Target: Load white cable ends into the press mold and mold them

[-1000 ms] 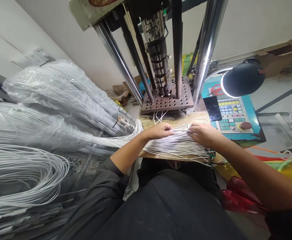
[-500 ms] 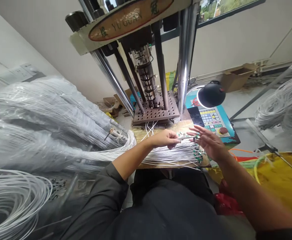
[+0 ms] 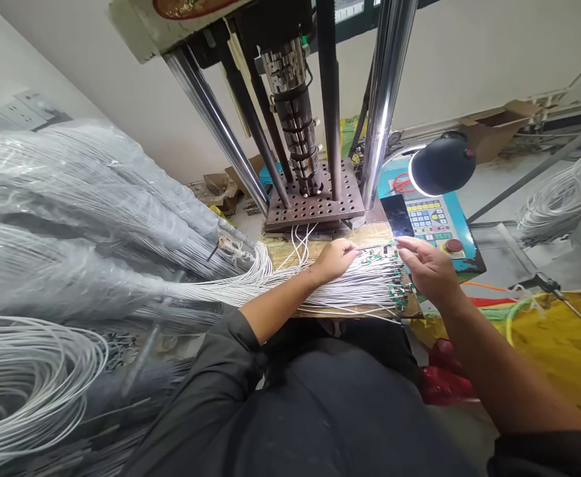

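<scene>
We have a wide bundle of thin white cables (image 3: 354,291) lying across the tan counter (image 3: 377,233), running in from its left edge, with their small green-and-metal connector ends (image 3: 399,295) gathered near the right edge. A few lowest strands lie along the near edge. Our left hand (image 3: 337,260) rests over the far side of the bundle, its fingers closed in a pinch on one of the cables, short of the connectors. Our right hand (image 3: 432,273) is at the right edge, thumb and index finger reaching to the far-right connectors; we cannot tell whether they grip one.

At the counter's far edge, a few loose cable ends cross just in front of a brown perforated metal plate (image 3: 330,209), with a ringed steel cylinder (image 3: 297,112) upright above it between polished posts.

Beyond the right edge we see a turquoise control box (image 3: 473,255) with a keypad and a red round button (image 3: 452,246), a flat black rectangular slab (image 3: 395,215) and a lit black domed lamp (image 3: 446,165) over it. Off the left edge lie plastic-wrapped cable bundles (image 3: 96,179), and nearer us a loose white coil (image 3: 89,358).
</scene>
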Demonstrator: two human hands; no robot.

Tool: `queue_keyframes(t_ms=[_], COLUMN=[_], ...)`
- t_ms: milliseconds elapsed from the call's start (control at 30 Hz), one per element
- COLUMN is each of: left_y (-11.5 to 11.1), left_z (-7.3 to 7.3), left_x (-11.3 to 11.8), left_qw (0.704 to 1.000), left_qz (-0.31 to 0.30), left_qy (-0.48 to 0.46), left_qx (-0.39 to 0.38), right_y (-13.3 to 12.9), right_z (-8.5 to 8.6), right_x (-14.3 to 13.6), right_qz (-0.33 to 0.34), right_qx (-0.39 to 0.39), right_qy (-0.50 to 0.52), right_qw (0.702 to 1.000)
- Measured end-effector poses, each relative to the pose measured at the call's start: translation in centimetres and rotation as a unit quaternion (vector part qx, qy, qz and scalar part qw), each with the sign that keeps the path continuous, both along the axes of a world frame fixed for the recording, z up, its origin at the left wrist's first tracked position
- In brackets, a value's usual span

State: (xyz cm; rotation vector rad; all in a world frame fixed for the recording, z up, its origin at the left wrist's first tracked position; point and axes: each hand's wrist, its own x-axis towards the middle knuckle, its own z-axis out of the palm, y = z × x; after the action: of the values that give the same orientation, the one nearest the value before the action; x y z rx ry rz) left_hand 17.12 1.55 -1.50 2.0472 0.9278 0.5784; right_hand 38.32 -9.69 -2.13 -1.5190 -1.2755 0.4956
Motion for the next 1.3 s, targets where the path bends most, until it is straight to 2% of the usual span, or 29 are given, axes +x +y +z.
queue_keyframes(t_ms=[100, 167, 233, 367, 500, 667, 767, 867, 933, 1033, 1133, 1233, 1300], left_y=[-0.3, -0.6, -0.9, -1.4, -1.7, -1.2, -0.5, 0.0, 0.1, -0.3, -1.2, -2.8, -3.9], left_z=[-0.6, -0.9, -1.1, -1.2, -1.2, -0.5, 0.5, 1.8, 2.6, 3.5, 3.3, 2.4, 1.6], left_x=[0.4, 0.8, 1.3, 1.7, 1.4, 0.8, 0.7, 1.1, 1.5, 2.2, 2.8, 3.0, 2.7], left_qw=[0.990, 0.970, 0.949, 0.930, 0.934, 0.977, 0.994, 0.967, 0.944, 0.929, 0.911, 0.909, 0.915], left_qz=[-0.071, -0.130, -0.160, -0.182, -0.165, -0.094, -0.074, -0.139, -0.164, -0.176, -0.194, -0.176, -0.164], left_qy=[0.089, 0.155, 0.209, 0.247, 0.250, 0.162, 0.075, -0.005, -0.034, -0.054, -0.076, -0.091, -0.098], left_qx=[0.083, 0.135, 0.171, 0.201, 0.196, 0.104, -0.028, -0.213, -0.284, -0.321, -0.357, -0.366, -0.354], right_y=[-1.0, -1.5, -2.0, -2.5, -3.0, -3.8, -3.5, -2.0, -0.9, 0.0, -0.2, -0.8, -0.6], right_z=[-0.7, -1.0, -1.1, -1.5, -2.2, -2.6, -2.5, -1.8, -0.9, 0.7, 1.9, 1.8, 1.1], right_x=[0.4, 0.5, 0.6, 0.9, 0.9, 1.3, 1.5, 0.8, -0.3, -2.2, -2.8, -0.7, 1.4], right_qz=[-0.020, -0.013, -0.008, -0.018, -0.054, -0.087, -0.090, -0.033, 0.019, 0.081, 0.132, 0.199, 0.201], right_qx=[0.011, 0.012, 0.017, 0.022, 0.022, 0.004, 0.014, 0.040, 0.045, 0.031, 0.020, -0.031, -0.062], right_qy=[-0.059, -0.077, -0.089, -0.075, -0.035, 0.033, 0.119, 0.233, 0.283, 0.264, 0.176, 0.126, 0.127], right_qw=[0.998, 0.997, 0.996, 0.997, 0.998, 0.996, 0.989, 0.971, 0.958, 0.961, 0.975, 0.971, 0.969])
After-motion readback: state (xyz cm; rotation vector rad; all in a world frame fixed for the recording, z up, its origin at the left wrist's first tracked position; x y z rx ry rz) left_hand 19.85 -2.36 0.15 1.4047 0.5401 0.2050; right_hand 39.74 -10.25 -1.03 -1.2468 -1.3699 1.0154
